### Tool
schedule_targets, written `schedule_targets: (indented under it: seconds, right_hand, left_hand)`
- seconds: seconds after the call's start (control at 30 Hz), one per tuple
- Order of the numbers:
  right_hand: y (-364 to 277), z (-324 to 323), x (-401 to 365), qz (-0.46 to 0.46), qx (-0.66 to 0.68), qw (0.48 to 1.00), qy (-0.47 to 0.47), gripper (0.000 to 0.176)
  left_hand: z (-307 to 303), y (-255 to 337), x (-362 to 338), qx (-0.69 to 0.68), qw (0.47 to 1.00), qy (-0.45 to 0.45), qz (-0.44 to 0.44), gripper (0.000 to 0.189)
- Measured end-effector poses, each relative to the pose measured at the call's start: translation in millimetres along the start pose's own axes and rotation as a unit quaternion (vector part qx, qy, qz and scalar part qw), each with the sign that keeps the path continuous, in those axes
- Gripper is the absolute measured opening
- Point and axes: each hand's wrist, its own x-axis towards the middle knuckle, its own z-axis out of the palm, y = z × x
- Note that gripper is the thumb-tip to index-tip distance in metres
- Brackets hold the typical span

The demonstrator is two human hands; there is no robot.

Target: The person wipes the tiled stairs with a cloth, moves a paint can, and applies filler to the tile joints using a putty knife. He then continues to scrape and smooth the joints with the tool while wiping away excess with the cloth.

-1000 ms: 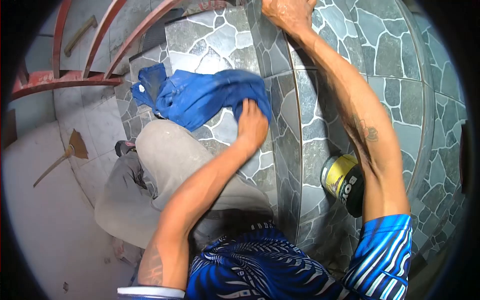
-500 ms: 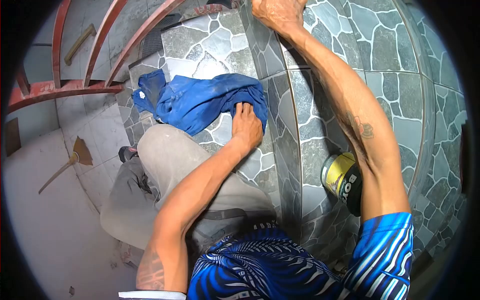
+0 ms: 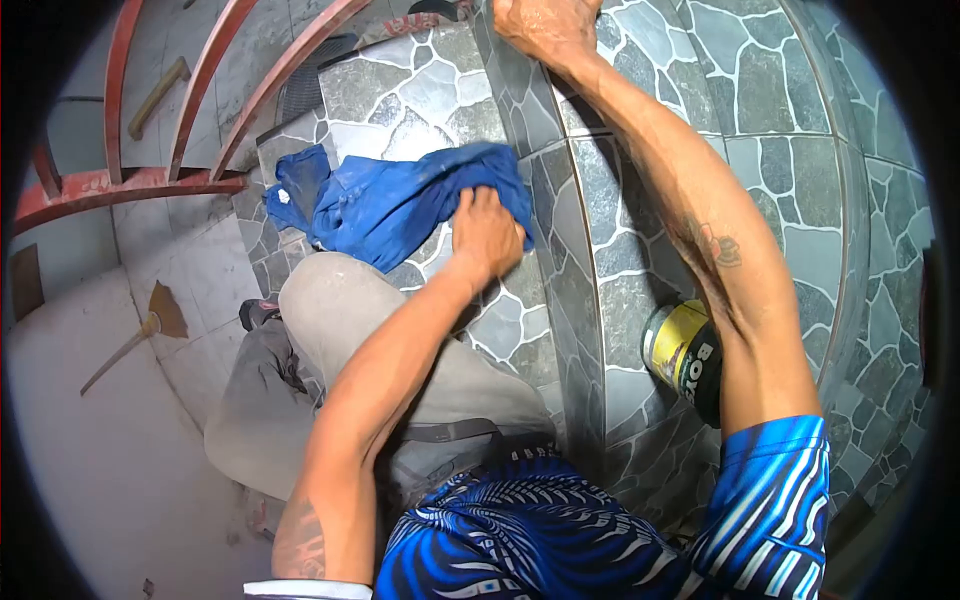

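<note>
The left hand is clutching the right end of the blue cloth, which is stretching leftward; the right hand is resting farther, its grip I cannot tell.

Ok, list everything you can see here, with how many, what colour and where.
Cloth: 1, blue, crumpled on the stone-patterned tiles, upper middle
Stone-patterned tiles: many, grey with white lines, middle and right
Tub: 1, black and yellow, beside the right arm
Railing: 1, red, upper left
Stick: 1, tan, seen past the railing
Broom, it seems: 1, brown head, left
Pale tiles: several, whitish, left
Shoe: 1, dark with red, left of the raised knee
Trousers: 1 pair, grey, lower middle
Shirt: 1, blue, black and white, bottom
Left hand: 1, bare, fingers on the cloth
Right hand: 1, bare, cut off at the top edge
</note>
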Motion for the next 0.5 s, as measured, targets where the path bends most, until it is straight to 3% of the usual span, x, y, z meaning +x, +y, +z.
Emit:
schedule_targets:
  seconds: [0.13, 0.2, 0.23, 0.27, 0.33, 0.43, 0.5]
  right_hand:
    - [4.4, 6.0, 0.1, 0.011, 0.031, 0.999, 0.011, 0.044]
    - [3.4, 6.6, -4.8, 0.011, 0.017, 1.0, 0.015, 0.044]
    - [1.7, 3.9, 0.9, 0.008, 0.01, 1.0, 0.026, 0.044]
    - [-1.0, -0.6, 4.2, 0.009, 0.007, 1.0, 0.023, 0.044]
    - [-0.3, 0.3, 0.2, 0.009, -0.001, 1.0, 0.008, 0.044]
    - [1.4, 5.8, -0.8, -0.001, -0.011, 1.0, 0.017, 0.043]
    - [3.1, 8.0, -1.0, 0.003, -0.002, 1.0, 0.014, 0.044]
  left_hand:
    - [-4.2, -11.3, 35.5, -0.041, 0.991, 0.119, -0.038, 0.041]
    - [14.1, -3.1, 6.7, 0.087, 0.973, 0.206, 0.053, 0.043]
    - [20.9, -2.7, -11.4, 0.105, 0.977, 0.163, 0.091, 0.045]
    - [7.6, -3.7, -26.6, 0.084, 0.988, 0.038, 0.123, 0.045]
    - [-15.0, -6.6, -17.7, 0.116, 0.984, -0.085, 0.104, 0.044]
    - [-5.9, -16.5, -16.0, 0.125, 0.986, -0.026, 0.111, 0.044]
    - [-8.1, -15.7, 1.5, 0.103, 0.992, -0.049, 0.045, 0.045]
